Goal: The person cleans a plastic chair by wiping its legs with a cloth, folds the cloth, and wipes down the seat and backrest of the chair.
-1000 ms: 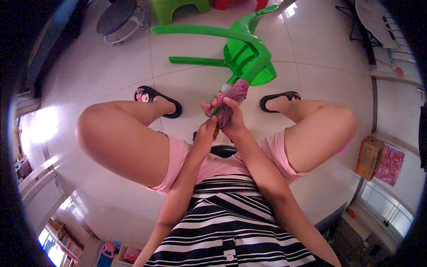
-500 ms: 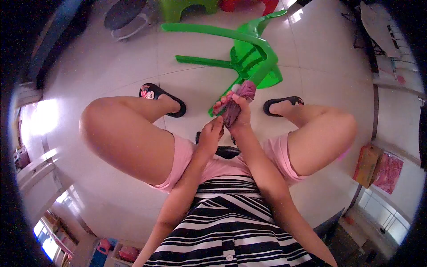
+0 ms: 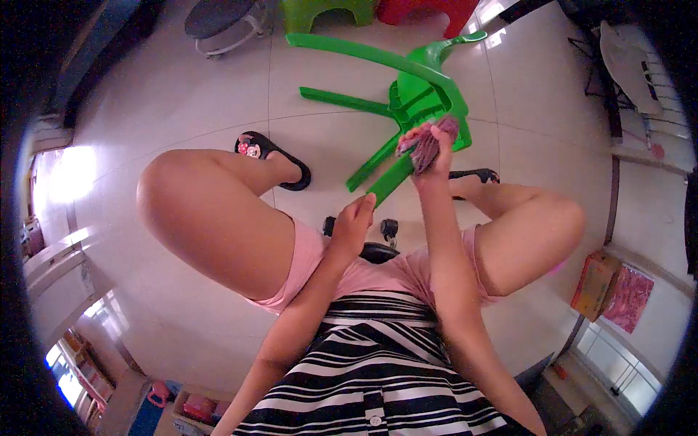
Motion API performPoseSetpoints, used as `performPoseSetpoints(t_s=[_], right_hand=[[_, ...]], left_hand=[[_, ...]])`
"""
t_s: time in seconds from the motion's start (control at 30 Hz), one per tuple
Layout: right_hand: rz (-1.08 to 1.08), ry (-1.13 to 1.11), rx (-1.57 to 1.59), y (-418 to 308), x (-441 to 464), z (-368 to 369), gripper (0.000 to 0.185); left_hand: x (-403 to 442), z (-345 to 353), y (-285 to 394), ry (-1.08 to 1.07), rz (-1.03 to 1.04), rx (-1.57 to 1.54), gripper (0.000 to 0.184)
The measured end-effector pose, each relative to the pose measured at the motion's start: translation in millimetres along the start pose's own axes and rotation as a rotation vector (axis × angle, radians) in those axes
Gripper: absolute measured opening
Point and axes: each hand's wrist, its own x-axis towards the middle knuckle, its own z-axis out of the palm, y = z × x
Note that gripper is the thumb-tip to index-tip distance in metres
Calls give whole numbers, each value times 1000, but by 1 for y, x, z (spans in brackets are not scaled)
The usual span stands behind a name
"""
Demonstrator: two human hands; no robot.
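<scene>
A green plastic chair (image 3: 422,94) is tipped over in front of me, its legs pointing left and toward me. My left hand (image 3: 356,222) is closed on the end of the nearest leg. Higher up that same leg, my right hand (image 3: 434,149) is wrapped round a purplish cloth (image 3: 427,151), which lies against the green plastic. The cloth is bunched up and partly covered by the fingers.
A round dark stool (image 3: 212,20) stands at the upper left. Beyond the chair are a green stool (image 3: 331,13) and a red stool (image 3: 429,11). A cardboard box (image 3: 598,285) is at the right. Black casters (image 3: 389,231) show below me.
My right hand has slid the cloth up the chair leg, away from my left hand, uncovering more green plastic. My left hand still holds the leg's end. The view has shifted slightly.
</scene>
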Motion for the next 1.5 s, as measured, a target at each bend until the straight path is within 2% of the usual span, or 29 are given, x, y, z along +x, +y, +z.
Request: performPoseSetpoints(t_s=[0.07, 0.23, 0.37, 0.7, 0.8, 1.07, 1.27, 1.5], right_hand=[[-17, 59, -39, -16, 16, -2, 25], [34, 40, -16, -31, 28, -2, 25], [20, 37, -13, -29, 24, -4, 23], [-5, 20, -24, -10, 8, 0, 19], [59, 52, 79, 4, -6, 7, 18], [212, 48, -22, 43, -59, 24, 24], [209, 15, -61, 49, -61, 27, 29], [198, -81, -52, 32, -23, 46, 35]], left_hand=[[-2, 1, 4, 21, -13, 22, 48], [3, 4, 0, -16, 25, -5, 46], [3, 2, -2, -92, -24, -159, 43], [2, 1, 4, -128, 45, -151, 41], [2, 1, 7, -125, 18, -169, 41], [12, 3, 1, -207, 22, -269, 40], [20, 5, -1, -127, -37, -317, 41], [41, -3, 50, 105, 96, 84, 55]])
